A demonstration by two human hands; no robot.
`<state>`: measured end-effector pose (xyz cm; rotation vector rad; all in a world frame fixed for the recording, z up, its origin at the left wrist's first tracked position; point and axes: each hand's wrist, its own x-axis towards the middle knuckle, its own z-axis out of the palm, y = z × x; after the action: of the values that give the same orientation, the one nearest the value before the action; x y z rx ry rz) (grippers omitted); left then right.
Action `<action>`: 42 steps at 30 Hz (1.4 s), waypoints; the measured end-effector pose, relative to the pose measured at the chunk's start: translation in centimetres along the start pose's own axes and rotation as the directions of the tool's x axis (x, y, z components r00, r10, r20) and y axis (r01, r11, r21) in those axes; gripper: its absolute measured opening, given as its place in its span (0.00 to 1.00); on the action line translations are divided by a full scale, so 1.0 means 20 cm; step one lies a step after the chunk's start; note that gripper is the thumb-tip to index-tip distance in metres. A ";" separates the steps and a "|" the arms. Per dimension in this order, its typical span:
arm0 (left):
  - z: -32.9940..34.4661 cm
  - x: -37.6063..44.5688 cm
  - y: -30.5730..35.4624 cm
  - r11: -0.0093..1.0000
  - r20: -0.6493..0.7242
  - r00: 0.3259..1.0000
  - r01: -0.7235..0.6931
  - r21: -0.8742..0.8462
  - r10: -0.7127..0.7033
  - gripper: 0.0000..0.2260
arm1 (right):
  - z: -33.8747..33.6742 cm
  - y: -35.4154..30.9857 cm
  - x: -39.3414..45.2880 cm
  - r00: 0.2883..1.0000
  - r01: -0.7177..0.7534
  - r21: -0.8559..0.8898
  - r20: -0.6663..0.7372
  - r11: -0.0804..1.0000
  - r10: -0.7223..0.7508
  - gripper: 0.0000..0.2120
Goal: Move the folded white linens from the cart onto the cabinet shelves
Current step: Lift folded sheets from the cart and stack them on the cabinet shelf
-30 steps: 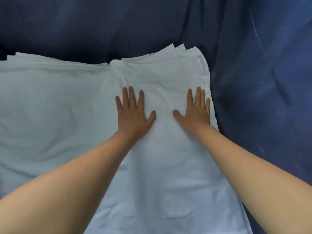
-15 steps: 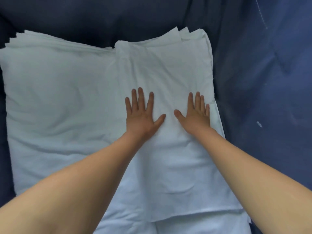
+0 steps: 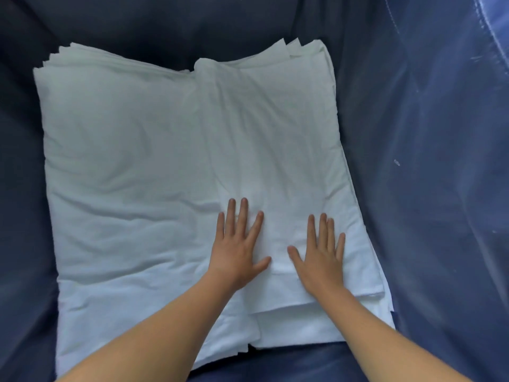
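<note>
No text, label, brand, number or sign could be read anywhere: the folded white linens [image 3: 170, 166] and the dark blue cart liner [image 3: 429, 188] both showed plain, unmarked fabric.

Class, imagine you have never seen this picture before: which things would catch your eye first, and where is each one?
First, the stack of folded white linens filling the middle of the frame, bright against the dark blue fabric liner that surrounds it. Next, the two bare hands laid flat with straight fingers on the near right part of the stack: the left hand and, beside it, the right hand close to the top sheet's near edge.
</note>
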<state>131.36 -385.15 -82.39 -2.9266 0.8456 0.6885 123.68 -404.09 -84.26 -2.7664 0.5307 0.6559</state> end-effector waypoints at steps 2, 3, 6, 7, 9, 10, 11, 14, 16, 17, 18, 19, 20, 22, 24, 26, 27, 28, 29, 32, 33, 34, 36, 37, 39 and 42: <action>0.00 0.00 0.01 1.000 0.068 0.998 0.015 0.024 -0.017 0.43 | 0.05 0.01 -0.03 0.999 -0.016 -0.027 -0.035 0.999 0.015 0.41; 0.00 0.00 0.01 0.999 0.088 0.996 0.024 0.043 -0.027 0.43 | 0.05 0.01 -0.01 1.000 -0.024 -0.036 -0.020 0.999 0.024 0.42; -0.02 0.02 0.04 0.998 0.122 0.992 0.039 0.053 -0.045 0.44 | 0.01 0.01 0.02 0.997 -0.029 -0.064 0.069 0.998 0.034 0.41; -0.04 0.03 0.05 0.998 0.131 0.990 0.045 0.047 -0.050 0.45 | -0.01 0.01 0.02 0.995 -0.033 -0.058 0.091 0.998 0.038 0.41; -0.09 0.04 0.05 0.998 0.171 0.984 0.038 0.058 -0.048 0.47 | -0.05 -0.01 0.02 0.990 -0.033 -0.036 0.136 0.999 0.038 0.41; -0.12 0.04 0.04 0.997 0.202 0.979 0.027 0.068 -0.040 0.48 | -0.07 -0.01 0.02 0.987 -0.031 -0.029 0.154 0.999 0.035 0.41; -0.15 0.05 0.04 0.997 0.235 0.971 0.014 0.075 -0.031 0.49 | -0.09 -0.02 0.03 0.984 -0.031 -0.026 0.174 0.999 0.035 0.42; -0.24 0.06 0.01 0.995 0.310 0.951 -0.018 0.099 -0.014 0.50 | -0.16 -0.02 0.04 0.970 -0.029 -0.012 0.243 1.000 0.031 0.45; -0.29 0.07 0.01 0.994 0.352 0.936 -0.039 0.104 0.000 0.49 | -0.22 -0.01 0.05 0.955 -0.024 -0.003 0.295 1.000 0.024 0.46; -0.31 0.07 0.00 0.995 0.370 0.929 -0.042 0.091 0.006 0.48 | -0.25 -0.01 0.05 0.948 -0.024 0.013 0.318 1.000 0.019 0.46; -0.34 0.08 0.00 0.998 0.383 0.924 -0.037 0.059 0.012 0.46 | -0.28 -0.01 0.06 0.940 -0.034 0.038 0.340 0.999 0.019 0.45; -0.37 0.08 0.00 1.000 0.386 0.922 -0.021 0.008 0.016 0.43 | -0.31 -0.01 0.06 0.934 -0.060 0.083 0.355 0.995 0.027 0.44; -0.40 0.09 -0.01 0.998 0.374 0.927 0.014 -0.069 0.013 0.39 | -0.34 -0.02 0.07 0.933 -0.108 0.161 0.358 0.981 0.044 0.41; -0.50 0.10 -0.03 0.933 0.302 0.951 0.161 -0.321 -0.060 0.31 | -0.44 -0.07 0.10 0.949 -0.208 0.405 0.306 0.890 0.083 0.32; -0.66 0.09 -0.07 0.741 0.222 0.947 0.319 -0.591 -0.231 0.25 | -0.58 -0.16 0.11 0.969 -0.225 0.615 0.220 0.755 0.110 0.24; -0.84 0.06 -0.13 0.548 0.168 0.910 0.366 -0.752 -0.378 0.22 | -0.75 -0.27 0.10 0.985 -0.167 0.728 0.154 0.665 0.079 0.19; -0.95 0.03 -0.16 0.482 0.154 0.896 0.361 -0.798 -0.417 0.21 | -0.85 -0.33 0.09 0.991 -0.127 0.769 0.118 0.627 0.055 0.16; -1.05 0.01 -0.19 0.422 0.137 0.886 0.341 -0.840 -0.443 0.22 | -0.95 -0.40 0.08 0.996 -0.083 0.800 0.081 0.594 0.030 0.12; -1.16 -0.02 -0.22 0.367 0.120 0.879 0.312 -0.876 -0.462 0.23 | -1.06 -0.46 0.05 0.999 -0.036 0.822 0.041 0.569 0.004 0.11; -1.49 -0.13 -0.27 0.251 0.076 0.861 0.230 -0.940 -0.504 0.24 | -1.41 -0.65 -0.04 0.995 0.094 0.839 -0.071 0.536 -0.064 0.15; -1.62 -0.18 -0.27 0.207 0.063 0.855 0.196 -0.959 -0.515 0.22 | -1.52 -0.70 -0.07 0.992 0.127 0.841 -0.097 0.526 -0.084 0.16; -1.73 -0.21 -0.28 0.159 0.063 0.851 0.169 -0.973 -0.522 0.20 | -1.63 -0.75 -0.10 0.987 0.160 0.844 -0.124 0.511 -0.104 0.16; -1.94 -0.30 -0.28 0.067 0.076 0.842 0.131 -0.989 -0.533 0.21 | -1.86 -0.85 -0.21 0.974 0.223 0.854 -0.175 0.471 -0.144 0.19; -2.03 -0.35 -0.28 0.026 0.085 0.843 0.117 -0.993 -0.532 0.22 | -1.96 -0.89 -0.27 0.969 0.244 0.860 -0.193 0.448 -0.158 0.21; -2.23 -0.46 -0.26 -0.015 0.055 0.847 0.056 -0.998 -0.528 0.25 | -2.19 -0.97 -0.39 0.955 0.293 0.855 -0.238 0.429 -0.178 0.28; -2.54 -0.68 -0.23 -0.038 -0.040 0.854 -0.070 -0.997 -0.519 0.27 | -2.54 -1.05 -0.64 0.938 0.340 0.843 -0.275 0.417 -0.209 0.32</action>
<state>144.16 -381.32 -31.28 -4.4547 -0.8226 0.8460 140.83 -397.49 -30.93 -1.7868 0.2790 0.0333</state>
